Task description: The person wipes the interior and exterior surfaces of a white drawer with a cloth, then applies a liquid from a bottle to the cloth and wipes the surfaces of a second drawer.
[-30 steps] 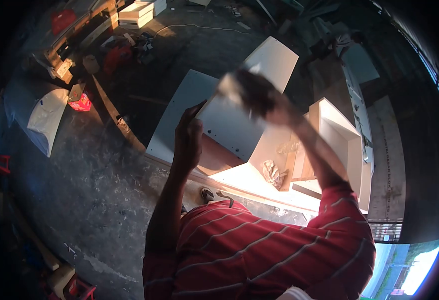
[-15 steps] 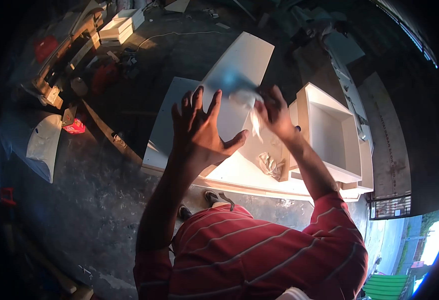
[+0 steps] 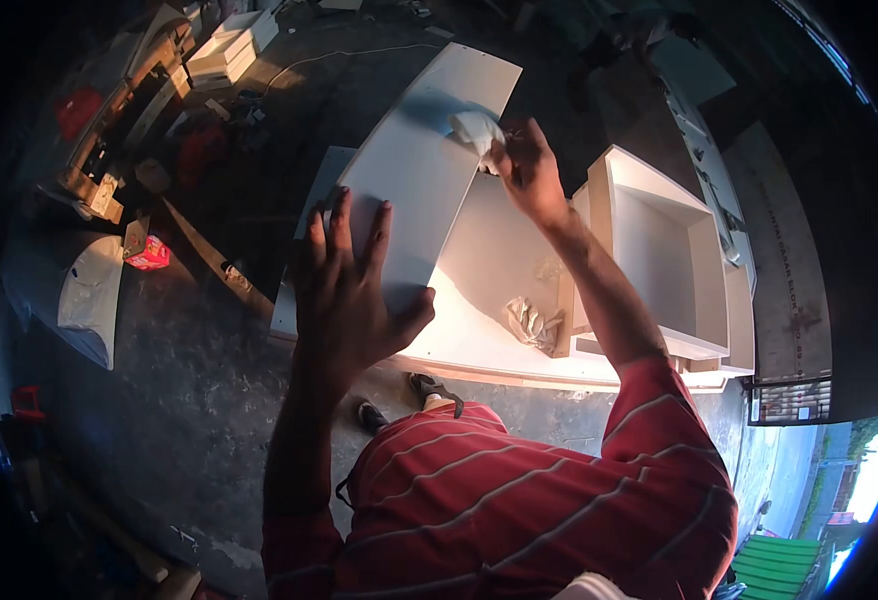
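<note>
A long white panel (image 3: 434, 150) lies at a slant over the white work surface (image 3: 469, 355). My left hand (image 3: 354, 290) rests on the panel's near end with its fingers spread. My right hand (image 3: 531, 175) pinches a white cloth (image 3: 477, 132) at the panel's right edge, toward its far end. Part of the cloth lies on the panel, and a shadow falls beside it. A second crumpled cloth (image 3: 534, 322) sits on the work surface below my right forearm.
An open white drawer box (image 3: 659, 255) stands right of my right forearm. A red box (image 3: 147, 250) is on the floor at the left, near a wooden strip (image 3: 204, 245). White trays (image 3: 227, 55) are stacked at the far left. A printed board (image 3: 784, 260) stands at the right.
My left hand has come down onto the near end of the panel. The panel has shifted toward me and left. My right hand has moved up and away with the cloth.
</note>
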Action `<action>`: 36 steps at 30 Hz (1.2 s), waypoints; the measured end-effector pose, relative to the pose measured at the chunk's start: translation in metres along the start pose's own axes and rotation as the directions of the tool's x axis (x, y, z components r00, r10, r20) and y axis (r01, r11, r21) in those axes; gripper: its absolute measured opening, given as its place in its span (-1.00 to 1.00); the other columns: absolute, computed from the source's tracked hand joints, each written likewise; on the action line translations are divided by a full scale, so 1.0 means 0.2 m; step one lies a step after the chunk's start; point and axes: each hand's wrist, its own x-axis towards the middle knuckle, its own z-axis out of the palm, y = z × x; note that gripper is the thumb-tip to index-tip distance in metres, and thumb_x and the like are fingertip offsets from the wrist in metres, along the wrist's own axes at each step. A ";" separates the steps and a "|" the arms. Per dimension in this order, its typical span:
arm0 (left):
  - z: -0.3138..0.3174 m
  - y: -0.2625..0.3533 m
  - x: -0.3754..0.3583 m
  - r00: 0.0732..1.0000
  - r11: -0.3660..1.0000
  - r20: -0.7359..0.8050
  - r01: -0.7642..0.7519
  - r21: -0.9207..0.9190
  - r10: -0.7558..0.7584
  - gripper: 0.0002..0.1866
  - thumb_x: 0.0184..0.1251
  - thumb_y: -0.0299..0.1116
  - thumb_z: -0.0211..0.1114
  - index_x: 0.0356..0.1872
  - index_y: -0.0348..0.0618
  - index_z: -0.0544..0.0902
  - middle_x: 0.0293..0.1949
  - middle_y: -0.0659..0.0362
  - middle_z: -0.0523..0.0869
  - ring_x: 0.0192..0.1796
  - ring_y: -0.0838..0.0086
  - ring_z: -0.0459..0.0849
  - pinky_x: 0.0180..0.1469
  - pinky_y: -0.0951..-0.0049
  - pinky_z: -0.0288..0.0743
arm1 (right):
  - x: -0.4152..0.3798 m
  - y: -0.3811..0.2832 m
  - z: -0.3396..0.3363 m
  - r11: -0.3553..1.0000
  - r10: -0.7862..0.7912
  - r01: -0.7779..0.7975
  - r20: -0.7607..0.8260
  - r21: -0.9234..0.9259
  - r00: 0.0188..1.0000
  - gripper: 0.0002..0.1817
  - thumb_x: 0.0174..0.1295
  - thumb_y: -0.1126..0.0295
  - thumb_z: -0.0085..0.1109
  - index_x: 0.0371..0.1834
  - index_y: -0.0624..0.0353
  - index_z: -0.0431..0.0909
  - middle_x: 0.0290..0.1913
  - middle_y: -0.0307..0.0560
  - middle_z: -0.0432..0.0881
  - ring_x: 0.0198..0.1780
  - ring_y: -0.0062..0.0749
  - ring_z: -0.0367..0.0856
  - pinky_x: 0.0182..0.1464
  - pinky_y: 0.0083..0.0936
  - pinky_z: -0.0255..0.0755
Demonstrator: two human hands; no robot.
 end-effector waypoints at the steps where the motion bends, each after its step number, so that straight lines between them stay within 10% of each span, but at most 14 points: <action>1: 0.00 0.00 0.00 1.000 1.000 -0.020 -0.001 0.009 0.001 -0.09 0.04 0.10 0.35 0.44 -0.07 0.33 0.47 -0.18 0.14 0.47 -0.27 0.11 0.46 -0.15 0.05 | -0.02 -0.09 0.00 1.000 -0.007 0.007 0.026 -0.016 1.000 -0.88 0.27 0.45 0.20 -0.36 0.22 0.69 -0.21 0.08 0.59 -0.16 -0.05 0.52 -0.11 -0.29 0.46; 3: -0.01 0.00 0.00 1.000 1.000 -0.016 0.004 0.012 -0.004 -0.10 0.03 0.09 0.35 0.43 -0.08 0.33 0.47 -0.18 0.15 0.46 -0.27 0.11 0.46 -0.16 0.05 | -0.18 -0.29 0.06 0.888 0.139 -0.140 0.035 0.439 0.990 -0.83 0.25 0.41 0.27 -0.28 0.32 0.64 -0.22 0.05 0.58 -0.16 -0.15 0.55 -0.13 -0.32 0.45; 5: -0.01 0.00 0.01 1.000 1.000 -0.010 0.010 0.007 -0.010 -0.11 0.03 0.07 0.35 0.43 -0.09 0.34 0.47 -0.18 0.16 0.46 -0.27 0.12 0.46 -0.17 0.04 | -0.25 -0.40 0.03 0.869 0.069 -0.115 0.112 0.482 0.991 -0.77 0.24 0.39 0.29 -0.23 0.38 0.60 -0.16 0.09 0.57 -0.15 -0.17 0.56 -0.14 -0.34 0.44; 12: -0.02 0.01 0.01 0.999 1.000 -0.045 -0.018 0.019 0.019 -0.12 0.02 0.11 0.32 0.40 -0.12 0.38 0.46 -0.17 0.19 0.45 -0.24 0.15 0.43 -0.17 0.09 | 0.02 0.03 0.02 0.989 -0.133 0.134 0.014 -0.060 0.991 -0.84 0.21 0.42 0.27 -0.27 0.32 0.62 -0.21 0.11 0.58 -0.19 -0.05 0.52 -0.15 -0.30 0.43; 15: -0.02 0.00 0.01 0.998 1.000 -0.064 -0.018 0.013 0.019 -0.12 0.03 0.12 0.31 0.40 -0.10 0.38 0.46 -0.16 0.19 0.44 -0.23 0.17 0.42 -0.17 0.09 | -0.17 -0.36 0.03 0.867 0.045 -0.053 0.027 0.495 0.999 -0.79 0.23 0.38 0.29 -0.29 0.36 0.60 -0.21 0.11 0.59 -0.19 -0.07 0.55 -0.14 -0.32 0.44; 23: 0.02 -0.01 0.02 0.993 0.999 -0.111 -0.022 0.044 0.026 -0.11 0.03 0.25 0.20 0.36 -0.12 0.44 0.42 -0.23 0.25 0.40 -0.20 0.23 0.28 -0.24 0.15 | 0.08 0.07 0.02 0.994 -0.112 0.112 0.015 0.000 0.994 -0.85 0.23 0.47 0.18 -0.30 0.40 0.57 -0.20 0.12 0.52 -0.20 -0.03 0.54 -0.10 -0.34 0.50; 24: 0.03 -0.02 0.02 0.991 0.999 -0.130 -0.031 0.030 0.034 -0.11 0.03 0.25 0.20 0.36 -0.11 0.44 0.42 -0.24 0.25 0.39 -0.20 0.23 0.27 -0.24 0.15 | -0.02 -0.05 0.05 0.886 0.183 -0.198 0.076 0.419 0.980 -0.81 0.23 0.43 0.20 -0.23 0.38 0.58 -0.20 0.12 0.52 -0.19 -0.03 0.56 -0.09 -0.33 0.48; 28: 0.05 -0.01 0.01 0.987 0.999 -0.157 -0.041 0.029 0.045 -0.11 0.01 0.23 0.23 0.36 -0.11 0.44 0.41 -0.25 0.25 0.39 -0.21 0.23 0.25 -0.26 0.17 | -0.07 -0.26 0.02 0.879 -0.051 0.017 0.058 0.477 0.997 -0.75 0.20 0.34 0.26 -0.21 0.33 0.60 -0.25 0.15 0.54 -0.18 0.03 0.54 -0.10 -0.27 0.43; 32: 0.04 0.00 0.01 0.988 0.998 -0.147 -0.037 0.041 0.043 -0.10 -0.02 0.22 0.25 0.36 -0.11 0.44 0.41 -0.25 0.24 0.39 -0.22 0.23 0.24 -0.26 0.17 | 0.12 0.14 0.01 0.999 -0.049 0.049 0.024 -0.009 0.999 -0.88 0.15 0.46 0.18 -0.33 0.31 0.60 -0.18 0.10 0.54 -0.15 -0.01 0.50 -0.10 -0.23 0.44; 34: 0.04 -0.01 0.01 0.988 0.999 -0.150 -0.027 0.027 0.031 -0.10 -0.03 0.19 0.27 0.35 -0.12 0.44 0.41 -0.25 0.24 0.39 -0.21 0.23 0.24 -0.26 0.18 | 0.09 0.09 0.04 0.997 -0.075 0.075 -0.001 -0.004 0.997 -0.91 0.14 0.52 0.11 -0.36 0.30 0.59 -0.16 0.06 0.52 -0.17 -0.03 0.49 -0.10 -0.24 0.45; 36: 0.03 0.00 0.01 0.990 1.000 -0.138 -0.010 0.015 0.012 -0.11 -0.02 0.19 0.27 0.37 -0.09 0.42 0.43 -0.21 0.23 0.41 -0.21 0.22 0.30 -0.22 0.15 | -0.06 -0.21 0.05 0.910 0.145 -0.169 0.091 0.379 0.985 -0.85 0.22 0.54 0.14 -0.18 0.38 0.55 -0.18 0.09 0.49 -0.14 -0.07 0.49 -0.09 -0.26 0.42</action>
